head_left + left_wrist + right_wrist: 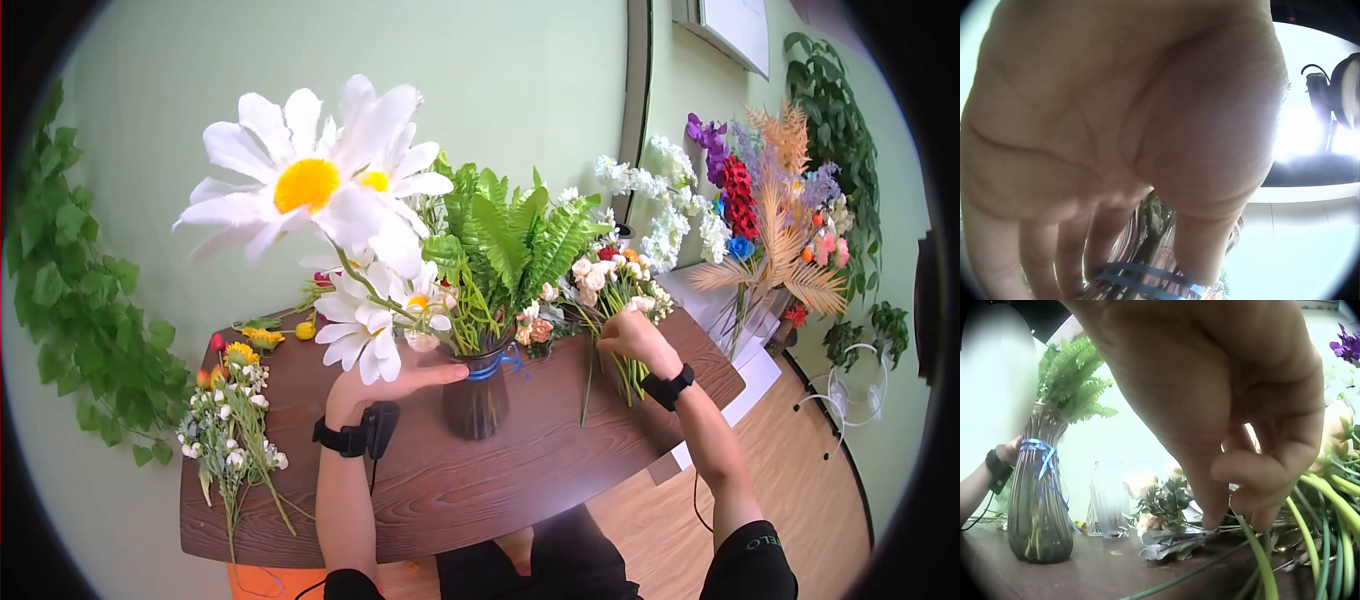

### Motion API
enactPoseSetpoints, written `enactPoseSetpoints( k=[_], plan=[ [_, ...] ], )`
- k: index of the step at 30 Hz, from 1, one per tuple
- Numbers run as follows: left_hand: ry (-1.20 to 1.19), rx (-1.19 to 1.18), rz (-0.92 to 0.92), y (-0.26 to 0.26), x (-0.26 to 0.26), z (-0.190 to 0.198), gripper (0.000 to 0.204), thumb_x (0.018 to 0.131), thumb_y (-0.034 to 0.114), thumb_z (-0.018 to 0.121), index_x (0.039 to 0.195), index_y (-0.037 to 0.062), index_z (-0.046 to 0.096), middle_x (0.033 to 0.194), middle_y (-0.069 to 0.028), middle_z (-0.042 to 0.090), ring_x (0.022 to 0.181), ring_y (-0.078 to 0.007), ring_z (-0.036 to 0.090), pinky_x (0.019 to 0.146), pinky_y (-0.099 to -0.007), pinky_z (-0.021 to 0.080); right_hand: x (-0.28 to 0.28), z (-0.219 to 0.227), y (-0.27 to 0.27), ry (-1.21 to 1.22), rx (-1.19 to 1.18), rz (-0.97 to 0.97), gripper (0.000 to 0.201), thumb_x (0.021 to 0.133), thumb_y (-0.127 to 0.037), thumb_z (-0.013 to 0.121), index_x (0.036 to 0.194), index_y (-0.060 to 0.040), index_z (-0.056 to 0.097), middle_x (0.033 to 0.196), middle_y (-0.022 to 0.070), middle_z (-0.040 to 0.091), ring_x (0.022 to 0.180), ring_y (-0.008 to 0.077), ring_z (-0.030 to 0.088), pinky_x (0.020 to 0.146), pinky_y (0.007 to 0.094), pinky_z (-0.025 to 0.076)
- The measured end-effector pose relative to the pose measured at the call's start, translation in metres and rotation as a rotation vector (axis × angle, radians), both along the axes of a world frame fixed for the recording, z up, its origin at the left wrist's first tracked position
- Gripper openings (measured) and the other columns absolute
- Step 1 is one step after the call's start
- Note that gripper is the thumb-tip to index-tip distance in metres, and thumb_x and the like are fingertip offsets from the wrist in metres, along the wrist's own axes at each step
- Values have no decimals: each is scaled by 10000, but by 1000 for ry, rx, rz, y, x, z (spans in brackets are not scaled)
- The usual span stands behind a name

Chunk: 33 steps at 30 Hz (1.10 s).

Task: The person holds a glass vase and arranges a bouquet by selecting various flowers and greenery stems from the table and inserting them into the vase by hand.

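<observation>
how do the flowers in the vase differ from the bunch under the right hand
The vase flowers stand upright, big white daisies with ferns; the bunch lies flat on the table, small cream and pink blooms. The left hand holds the vase; the right hand pinches the bunch's stems. Both have green stems.

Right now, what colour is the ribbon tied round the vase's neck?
Blue. The ribbon on the glass vase shows best in the right wrist view.

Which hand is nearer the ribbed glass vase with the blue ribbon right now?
Left. The left hand grips the ribbed glass vase at its neck by the blue ribbon. The right hand is off to the vase's right, pinching green stems lying on the table.
</observation>
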<state>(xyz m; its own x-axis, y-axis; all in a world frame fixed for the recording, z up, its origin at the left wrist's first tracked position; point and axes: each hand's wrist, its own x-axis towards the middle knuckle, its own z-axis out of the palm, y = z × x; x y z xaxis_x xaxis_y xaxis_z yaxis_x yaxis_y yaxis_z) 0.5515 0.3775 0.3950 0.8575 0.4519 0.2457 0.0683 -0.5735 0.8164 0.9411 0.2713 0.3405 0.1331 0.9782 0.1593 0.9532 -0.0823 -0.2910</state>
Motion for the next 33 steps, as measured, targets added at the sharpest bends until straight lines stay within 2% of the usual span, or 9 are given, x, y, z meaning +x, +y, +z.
enactPoseSetpoints(
  k=[6, 9, 11, 13, 14, 16, 23, 28, 33],
  plan=[
    [43, -88, -2, 0, 0, 2, 725, 853, 399, 721, 1408, 41, 422, 1392, -103, 521, 1279, -253, 469, 1115, -373, 320, -2, -10, 14, -22, 171, -6, 162, 797, -145, 696, 821, 15, 703, 719, 129, 697, 643, 215, 681, 616, 341, 531],
    [12, -94, -26, 5, 1, -3, 729, 848, 394, 730, 1404, 39, 421, 1388, -96, 523, 1269, -244, 474, 1109, -365, 327, -22, 27, 2, 55, 317, -80, 144, 836, -125, 672, 837, 17, 693, 660, 100, 679, 614, 165, 670, 590, 322, 530],
    [-3, -52, -23, 6, 1, -6, 714, 847, 393, 734, 1391, 38, 438, 1379, -93, 530, 1260, -239, 479, 1101, -359, 336, -33, 56, -10, 206, 214, -155, 151, 894, -112, 639, 952, 26, 665, 719, 94, 684, 619, 138, 659, 574, 291, 529],
    [-27, -50, -16, 4, 1, -5, 703, 840, 412, 738, 1368, 36, 466, 1354, -96, 547, 1237, -233, 490, 1088, -349, 348, -37, 70, -17, 492, 555, -59, 224, 935, -200, 610, 1012, 9, 642, 815, 125, 698, 710, 162, 664, 645, 315, 528],
    [-28, -51, -16, 5, 1, -7, 703, 840, 412, 738, 1368, 36, 466, 1354, -96, 547, 1237, -233, 490, 1088, -349, 348, -43, 82, -24, 491, 554, -59, 224, 935, -200, 610, 1012, 9, 642, 815, 125, 698, 710, 162, 664, 645, 315, 528],
    [-19, 0, 15, 10, 1, -12, 690, 833, 422, 742, 1347, 35, 491, 1335, -100, 559, 1224, -231, 494, 1085, -348, 349, -59, 106, -38, 661, 799, 80, 181, 952, -84, 587, 1097, 25, 602, 878, 102, 698, 733, 124, 654, 628, 253, 526],
    [-30, 41, 29, 9, 2, -11, 670, 833, 406, 747, 1338, 38, 506, 1330, -92, 567, 1229, -227, 499, 1086, -348, 350, -116, 137, -70, 803, 1050, 382, 181, 986, -110, 555, 1093, 32, 590, 936, 111, 667, 762, 138, 664, 658, 260, 565],
    [-88, -64, -11, 3, 2, -8, 619, 845, 311, 755, 1341, 30, 513, 1332, -88, 576, 1207, -212, 524, 1056, -344, 389, -145, 128, -60, 859, 927, 591, 143, 971, -2, 519, 1092, 50, 576, 1006, 145, 661, 803, 161, 676, 714, 276, 583],
    [-100, -112, -44, 5, 2, -10, 571, 843, 286, 762, 1301, 21, 548, 1238, -88, 634, 1102, -196, 582, 980, -331, 450, -160, 120, -39, 854, 518, 589, 179, 1002, -87, 513, 1098, 48, 580, 989, 111, 659, 864, 151, 675, 776, 284, 579]
  ],
)
